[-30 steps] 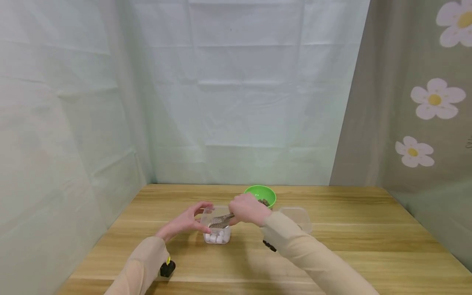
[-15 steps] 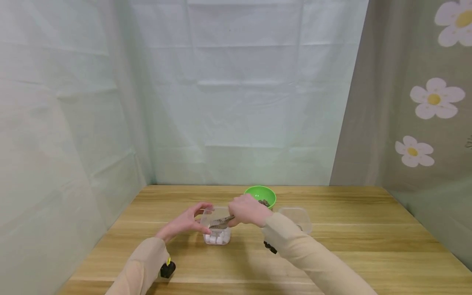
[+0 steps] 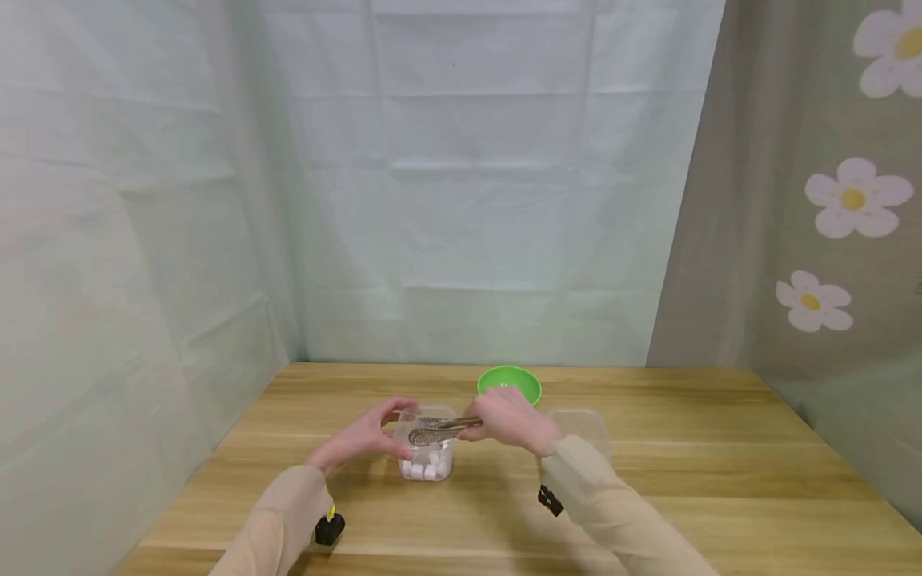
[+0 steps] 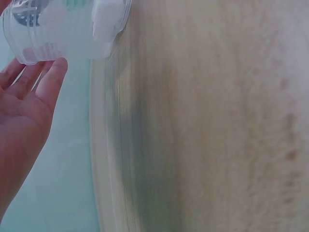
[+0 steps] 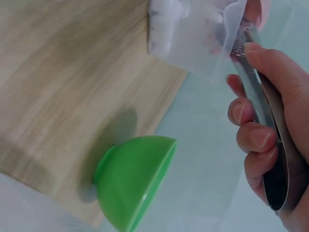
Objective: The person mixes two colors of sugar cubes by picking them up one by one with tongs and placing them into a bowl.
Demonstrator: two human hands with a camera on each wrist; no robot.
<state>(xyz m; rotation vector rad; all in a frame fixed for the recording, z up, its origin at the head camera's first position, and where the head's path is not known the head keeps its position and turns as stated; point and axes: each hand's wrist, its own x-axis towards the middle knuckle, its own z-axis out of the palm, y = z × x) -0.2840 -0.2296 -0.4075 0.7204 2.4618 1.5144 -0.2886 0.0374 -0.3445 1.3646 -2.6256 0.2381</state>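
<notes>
A clear plastic container (image 3: 405,432) with several white cubes (image 3: 430,472) in its bottom stands on the table in the head view. My left hand (image 3: 366,434) holds it from the left, thumb in front and fingers behind. In the left wrist view, the fingers (image 4: 52,87) touch the container's wall. My right hand (image 3: 510,416) grips metal tongs (image 3: 450,428); their perforated heads are over the container's mouth. The right wrist view shows the fingers (image 5: 258,135) wrapped round the tong arms. Whether the heads hold a cube I cannot tell.
A green bowl (image 3: 507,374) stands behind my right hand, which hides part of it. Another clear plastic container (image 3: 579,420) is on the right, partly covered by the right forearm. Pale curtains (image 3: 475,200) hang behind the wooden table (image 3: 691,448).
My right hand has moved a little right with the tongs, and their heads have risen slightly in the container's mouth. The heads came together, then parted. My left hand stays on the container.
</notes>
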